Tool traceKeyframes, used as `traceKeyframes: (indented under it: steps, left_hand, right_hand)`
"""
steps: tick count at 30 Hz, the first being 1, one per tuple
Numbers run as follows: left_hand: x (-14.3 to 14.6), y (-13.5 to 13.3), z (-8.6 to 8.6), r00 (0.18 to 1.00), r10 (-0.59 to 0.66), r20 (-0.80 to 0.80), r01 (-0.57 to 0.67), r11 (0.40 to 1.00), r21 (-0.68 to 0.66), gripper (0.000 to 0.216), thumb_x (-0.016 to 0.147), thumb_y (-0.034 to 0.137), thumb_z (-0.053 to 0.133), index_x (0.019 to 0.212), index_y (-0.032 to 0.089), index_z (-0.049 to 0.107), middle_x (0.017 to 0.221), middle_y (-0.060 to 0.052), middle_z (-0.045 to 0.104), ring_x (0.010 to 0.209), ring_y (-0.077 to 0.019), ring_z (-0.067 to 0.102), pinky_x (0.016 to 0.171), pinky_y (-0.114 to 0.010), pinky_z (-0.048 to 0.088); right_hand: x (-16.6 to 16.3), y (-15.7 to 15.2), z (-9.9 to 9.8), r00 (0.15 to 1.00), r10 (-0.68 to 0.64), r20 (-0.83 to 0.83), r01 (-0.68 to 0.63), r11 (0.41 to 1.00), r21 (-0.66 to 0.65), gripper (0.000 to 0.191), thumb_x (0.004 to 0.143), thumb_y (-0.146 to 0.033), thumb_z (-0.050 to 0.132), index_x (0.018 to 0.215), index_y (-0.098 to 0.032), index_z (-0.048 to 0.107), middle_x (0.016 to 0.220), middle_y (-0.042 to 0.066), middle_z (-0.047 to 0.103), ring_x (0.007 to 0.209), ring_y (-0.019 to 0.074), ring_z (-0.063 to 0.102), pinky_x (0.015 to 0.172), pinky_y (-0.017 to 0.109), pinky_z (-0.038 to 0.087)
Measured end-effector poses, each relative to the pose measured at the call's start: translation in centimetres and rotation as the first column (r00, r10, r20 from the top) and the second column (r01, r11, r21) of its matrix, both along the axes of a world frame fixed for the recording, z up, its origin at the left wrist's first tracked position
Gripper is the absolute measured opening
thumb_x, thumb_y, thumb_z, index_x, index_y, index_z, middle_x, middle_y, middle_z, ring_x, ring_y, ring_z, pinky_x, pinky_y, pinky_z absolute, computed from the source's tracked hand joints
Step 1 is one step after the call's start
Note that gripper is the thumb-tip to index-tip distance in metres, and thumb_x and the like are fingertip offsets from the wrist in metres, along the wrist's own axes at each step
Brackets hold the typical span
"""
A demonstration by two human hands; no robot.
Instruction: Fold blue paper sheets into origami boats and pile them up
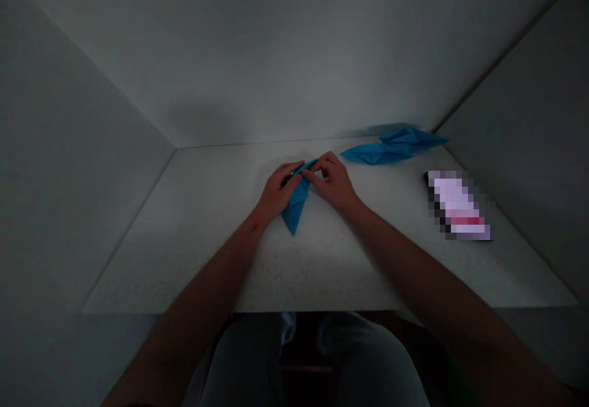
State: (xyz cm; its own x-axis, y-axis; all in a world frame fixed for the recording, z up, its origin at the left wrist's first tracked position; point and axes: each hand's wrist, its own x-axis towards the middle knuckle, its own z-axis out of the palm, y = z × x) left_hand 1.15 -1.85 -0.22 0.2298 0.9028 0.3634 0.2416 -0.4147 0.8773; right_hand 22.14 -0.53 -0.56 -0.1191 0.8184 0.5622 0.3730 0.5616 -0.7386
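A folded piece of blue paper (295,205) is held between my two hands over the middle of the table, its pointed end aimed toward me. My left hand (280,189) grips its left side, with the thumb on top and the fingers behind. On the right, my right hand (332,178) pinches the paper's upper edge between thumb and fingers. The fingertips hide part of the upper folds. Two more folded blue paper pieces, a nearer one (373,153) and a farther one (414,139), lie overlapping beyond my right hand, by the back wall.
A phone (458,204) with a lit, blurred-out screen lies at the right of the white table (193,241). Walls (294,88) enclose the table at the back and both sides. My knees (372,358) are below its front edge.
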Motion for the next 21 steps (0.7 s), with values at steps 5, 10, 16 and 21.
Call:
traceKeyframes:
  steps: [5, 10, 16, 21]
  left_hand:
    - [0.1, 0.1, 0.2, 0.999, 0.022, 0.034, -0.02, 0.998, -0.055, 0.038, 0.102, 0.033, 0.074, 0.137, 0.026, 0.084, 0.141, -0.01, 0.08, 0.127, -0.0262, 0.075, 0.114, -0.043, 0.059]
    - [0.2, 0.1, 0.4, 0.998, 0.007, 0.063, 0.001, 0.993, -0.116, 0.039, 0.099, 0.03, 0.077, 0.137, 0.026, 0.085, 0.141, -0.01, 0.081, 0.119, -0.025, 0.077, 0.109, -0.042, 0.061]
    - [0.6, 0.3, 0.1, 0.994, 0.009, 0.109, 0.002, 0.995, -0.103, 0.034, 0.105, 0.034, 0.066, 0.13, 0.025, 0.087, 0.142, -0.009, 0.083, 0.137, -0.0272, 0.075, 0.126, -0.046, 0.054]
    - [0.7, 0.6, -0.3, 0.994, 0.005, 0.108, 0.012, 0.987, -0.161, 0.035, 0.108, 0.042, 0.061, 0.123, 0.025, 0.088, 0.139, -0.009, 0.085, 0.136, -0.0277, 0.076, 0.128, -0.048, 0.054]
  right_hand:
    - [0.1, -0.1, 0.4, 1.0, 0.015, -0.027, -0.017, 0.998, -0.066, 0.054, 0.101, -0.071, 0.075, 0.076, -0.024, 0.065, 0.079, 0.0, 0.059, 0.072, 0.0175, 0.05, 0.073, 0.037, 0.045]
    - [-0.2, -0.2, 0.7, 0.996, 0.021, -0.091, -0.035, 0.986, -0.164, 0.054, 0.097, -0.073, 0.075, 0.078, -0.025, 0.064, 0.071, -0.002, 0.058, 0.066, 0.0159, 0.046, 0.067, 0.035, 0.04]
    - [-0.3, -0.5, 0.9, 0.993, 0.025, -0.118, -0.05, 0.976, -0.213, 0.041, 0.093, -0.062, 0.079, 0.081, -0.025, 0.065, 0.067, -0.003, 0.058, 0.064, 0.015, 0.046, 0.064, 0.033, 0.036]
    - [-0.4, -0.8, 1.1, 0.993, 0.007, -0.122, -0.032, 0.978, -0.207, 0.037, 0.091, -0.056, 0.082, 0.079, -0.025, 0.065, 0.066, -0.004, 0.057, 0.063, 0.0145, 0.046, 0.065, 0.033, 0.038]
